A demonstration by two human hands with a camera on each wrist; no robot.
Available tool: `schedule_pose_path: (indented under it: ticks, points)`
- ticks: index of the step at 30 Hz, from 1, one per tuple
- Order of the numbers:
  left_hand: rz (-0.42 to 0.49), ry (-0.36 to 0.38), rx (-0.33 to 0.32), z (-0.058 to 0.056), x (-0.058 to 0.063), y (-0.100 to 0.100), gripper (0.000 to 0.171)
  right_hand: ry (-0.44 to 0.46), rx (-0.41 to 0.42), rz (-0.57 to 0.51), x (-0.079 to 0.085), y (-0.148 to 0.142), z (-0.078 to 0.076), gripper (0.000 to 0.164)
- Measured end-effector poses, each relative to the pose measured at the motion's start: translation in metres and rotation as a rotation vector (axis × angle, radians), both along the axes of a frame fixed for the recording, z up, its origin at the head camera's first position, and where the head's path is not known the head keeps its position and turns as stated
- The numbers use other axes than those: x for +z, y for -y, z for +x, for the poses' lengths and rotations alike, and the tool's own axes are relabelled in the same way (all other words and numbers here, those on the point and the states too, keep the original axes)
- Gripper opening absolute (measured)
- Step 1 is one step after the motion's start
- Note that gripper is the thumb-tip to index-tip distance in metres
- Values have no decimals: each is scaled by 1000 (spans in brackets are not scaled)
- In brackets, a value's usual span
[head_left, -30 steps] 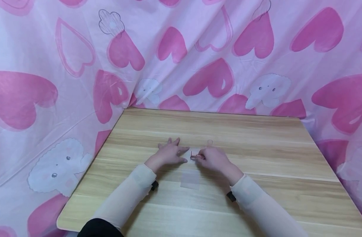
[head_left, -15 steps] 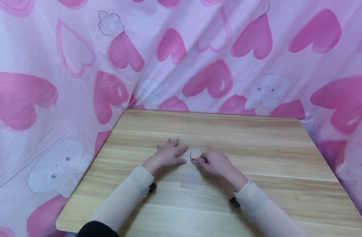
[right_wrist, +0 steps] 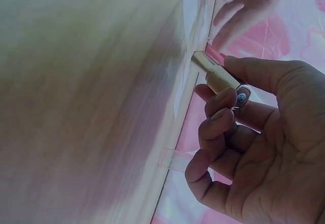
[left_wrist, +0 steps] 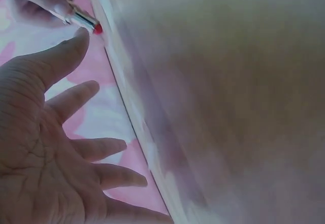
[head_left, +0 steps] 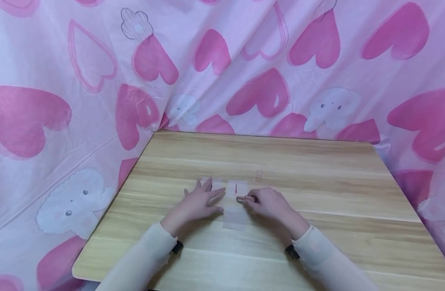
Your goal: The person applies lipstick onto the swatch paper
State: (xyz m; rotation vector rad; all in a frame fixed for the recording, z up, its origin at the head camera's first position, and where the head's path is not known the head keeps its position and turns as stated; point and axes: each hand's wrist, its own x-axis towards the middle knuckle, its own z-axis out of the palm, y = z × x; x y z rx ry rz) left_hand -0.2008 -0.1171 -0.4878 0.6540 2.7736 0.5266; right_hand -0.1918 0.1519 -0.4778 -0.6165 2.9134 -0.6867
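A gold lipstick [right_wrist: 219, 74] is pinched between the thumb and fingers of my right hand [head_left: 271, 204]; its red tip shows in the left wrist view. The tip is near the lower end of a small white sheet [head_left: 243, 188] that bears a thin red streak [head_left: 236, 188]. Whether the tip touches the sheet, I cannot tell. My left hand [head_left: 197, 204], fingers spread and straight, is just left of that sheet and holds nothing. Its fingers partly cover another pale sheet [head_left: 218, 182].
A clear cap-like piece [head_left: 259, 176] stands beyond my right hand. Nearer me on the wooden table [head_left: 317, 250] lies a translucent sheet [head_left: 234, 224]. Pink heart-patterned cloth [head_left: 258, 93] hangs along the back and sides.
My left hand has drawn back to the left and toward me, away from the marked sheet. The right hand, with the lipstick, has shifted slightly toward me, leaving the red streak uncovered.
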Motion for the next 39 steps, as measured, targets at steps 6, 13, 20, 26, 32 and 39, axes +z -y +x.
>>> schedule_pose_path:
  ticks: [6, 13, 20, 26, 32, 39]
  points:
    - [-5, 22, -11, 26, 0, -7, 67, 7, 0, -9, -1, -2, 5, 32]
    - [-28, 31, 2, 38, -4, -16, 65, 26, 10, -15, -3, -1, 14, 25]
    - [-60, 37, 5, 38, -5, -20, 62, 6, 14, -1, -4, 2, 20, 15]
    - [-78, 20, 12, 37, -7, -21, 61, 15, 9, 0, -2, 3, 23, 11]
    - [-84, 33, 25, 37, -6, -22, 61, 25, 10, 0, -4, 4, 24, 13]
    - [-90, 47, 36, 36, -4, -23, 61, 34, 7, 13, -4, 5, 26, 13]
